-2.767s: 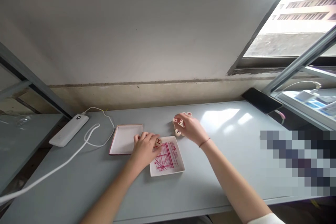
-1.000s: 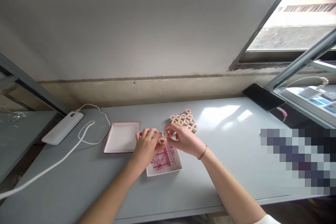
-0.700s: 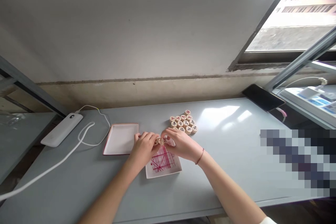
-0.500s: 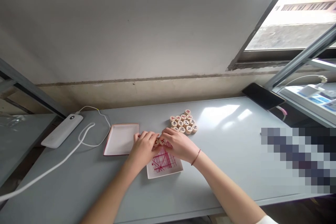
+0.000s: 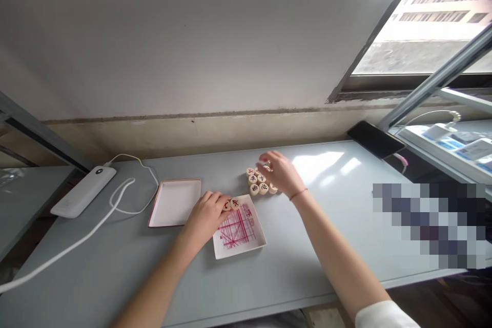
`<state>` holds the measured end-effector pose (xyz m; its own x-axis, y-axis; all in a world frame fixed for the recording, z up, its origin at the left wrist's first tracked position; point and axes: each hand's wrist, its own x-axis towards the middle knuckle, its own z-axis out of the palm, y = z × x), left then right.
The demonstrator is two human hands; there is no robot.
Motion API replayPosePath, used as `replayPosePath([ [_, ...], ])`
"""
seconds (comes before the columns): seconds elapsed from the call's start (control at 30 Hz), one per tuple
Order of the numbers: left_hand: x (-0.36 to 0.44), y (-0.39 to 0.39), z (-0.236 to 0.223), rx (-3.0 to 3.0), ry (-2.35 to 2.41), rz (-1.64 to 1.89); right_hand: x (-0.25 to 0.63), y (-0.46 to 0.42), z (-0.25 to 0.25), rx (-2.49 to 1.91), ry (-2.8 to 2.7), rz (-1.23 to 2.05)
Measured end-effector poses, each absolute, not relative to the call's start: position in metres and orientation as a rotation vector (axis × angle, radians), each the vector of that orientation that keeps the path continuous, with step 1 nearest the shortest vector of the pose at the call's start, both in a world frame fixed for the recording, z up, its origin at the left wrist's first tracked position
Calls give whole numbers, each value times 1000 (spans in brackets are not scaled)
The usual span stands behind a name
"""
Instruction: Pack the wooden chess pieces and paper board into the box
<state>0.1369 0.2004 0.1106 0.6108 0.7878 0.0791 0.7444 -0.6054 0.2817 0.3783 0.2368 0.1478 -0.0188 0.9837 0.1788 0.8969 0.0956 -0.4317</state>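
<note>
My left hand (image 5: 207, 215) lies over the upper left corner of a shallow white box (image 5: 246, 251) with red lines printed on its floor. Its fingers curl against a round wooden Chinese chess piece (image 5: 226, 206); a second piece (image 5: 235, 203) sits just right of that one, along the box's far edge. Beyond the box, a block of several Chinese chess pieces (image 5: 252, 179) stands on the table, marked in red or black. My right hand (image 5: 283, 171) hovers over the block's right side, thumb and fingers apart, hiding some pieces. I see nothing held in it.
Left of the box lies a shallow white lid (image 5: 177, 202) with a reddish rim. A white power bank (image 5: 84, 192) with a white cable (image 5: 96, 238) is farther left. At the back right a dark phone (image 5: 374, 139) leans by a metal frame post. A pixelated patch covers the right.
My right hand has left the box and moved up and right to the block of pieces. My left hand stays at the box corner. The view has shifted slightly.
</note>
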Motion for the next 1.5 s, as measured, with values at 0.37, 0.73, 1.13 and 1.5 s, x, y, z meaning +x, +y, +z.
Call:
replayPosePath([
  [0.37, 136, 199, 110, 2626, 1250, 306, 408, 307, 134, -2578, -1881, 473],
  [0.73, 142, 196, 118, 2576, 1204, 666, 347, 199, 136, -1318, -1808, 1067],
  [1.13, 158, 189, 116, 2493, 1186, 719, 355, 192, 130, -1211, -1510, 1241],
  [1.5, 174, 194, 121, 2833, 1062, 395, 362, 190, 131, -1311, -1602, 1064],
])
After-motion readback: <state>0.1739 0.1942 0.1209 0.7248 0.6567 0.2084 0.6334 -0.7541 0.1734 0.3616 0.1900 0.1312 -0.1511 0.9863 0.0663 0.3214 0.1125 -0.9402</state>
